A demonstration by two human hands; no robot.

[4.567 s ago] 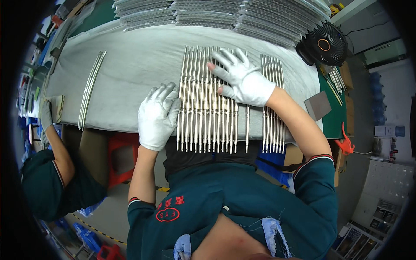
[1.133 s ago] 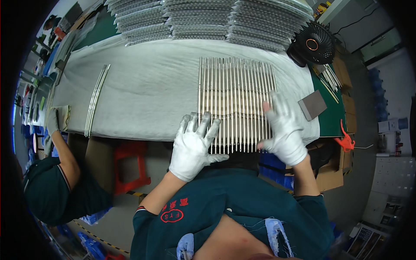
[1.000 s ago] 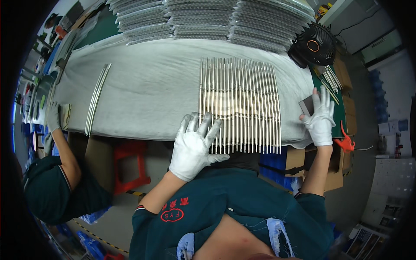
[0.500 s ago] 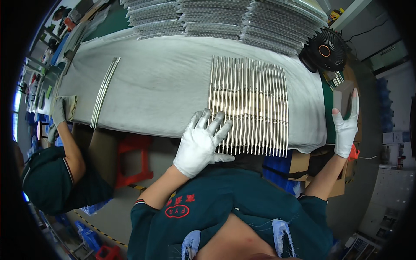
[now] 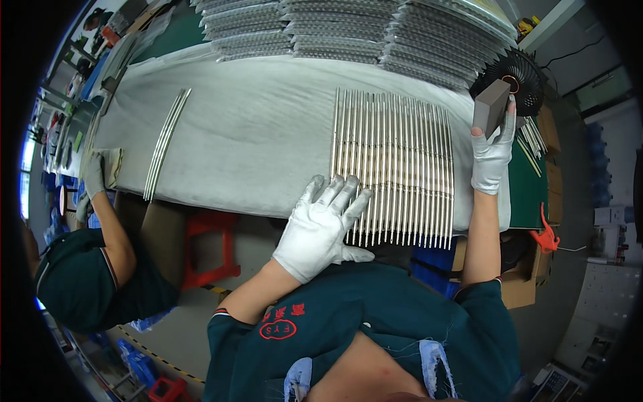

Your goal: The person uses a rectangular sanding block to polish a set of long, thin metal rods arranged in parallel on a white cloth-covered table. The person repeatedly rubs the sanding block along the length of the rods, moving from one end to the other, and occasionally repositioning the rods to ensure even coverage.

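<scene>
A row of many slim, shiny metal rods (image 5: pixel 395 161) lies side by side on the white cloth in front of me. My left hand (image 5: pixel 318 231), in a white glove, rests on the near left part of the row. Its fingers are spread and flat, and the hand hides some rod ends. At the right, my gloved right hand (image 5: pixel 492 157) grips a grey rectangular block (image 5: pixel 491 107) between thumb and fingers. A bare thumb tip pokes out of that glove. The block is above the table, to the right of the rods and apart from them.
Bagged stacks (image 5: pixel 341 30) line the back. A black fan (image 5: pixel 526 84) stands far right, near loose rods (image 5: pixel 531 144) and a red-handled tool (image 5: pixel 547 234). Several more rods (image 5: pixel 165 144) lie left on the cloth (image 5: pixel 248 134). A co-worker (image 5: pixel 87 275) works at the far left.
My right hand has brought the grey block left and away from me, from the table's right edge to in front of the fan. The left hand stays on the rods.
</scene>
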